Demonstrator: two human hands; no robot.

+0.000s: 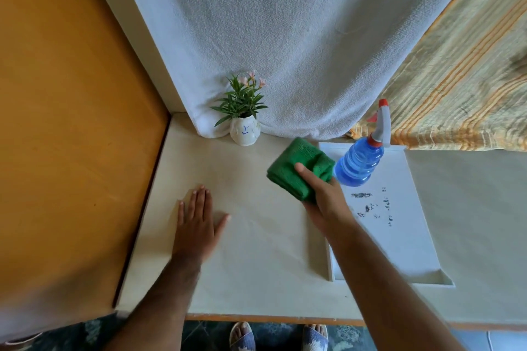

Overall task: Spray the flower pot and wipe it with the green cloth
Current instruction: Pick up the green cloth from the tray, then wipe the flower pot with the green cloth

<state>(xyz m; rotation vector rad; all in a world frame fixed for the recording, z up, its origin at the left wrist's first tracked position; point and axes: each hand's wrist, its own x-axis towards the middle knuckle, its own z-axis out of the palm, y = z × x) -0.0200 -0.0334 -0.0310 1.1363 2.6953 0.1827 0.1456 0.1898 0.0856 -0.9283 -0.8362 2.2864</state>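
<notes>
A small white flower pot [245,134] with a green plant and pink blooms stands at the back of the cream table, against a hanging white towel. My right hand [325,194] grips a folded green cloth [296,168], thumb on top, to the right of and nearer than the pot. Just right of the cloth stands a blue spray bottle [360,162] with a white and red trigger head. My left hand [196,216] rests flat on the table, fingers apart, holding nothing, to the left of and nearer than the pot.
The bottle stands on a shallow white tray [410,236] with dark smudges. A white towel [285,37] and a striped yellow cloth [462,80] hang behind. An orange panel [65,122] borders the table's left side. The table's front edge [256,318] lies above my feet.
</notes>
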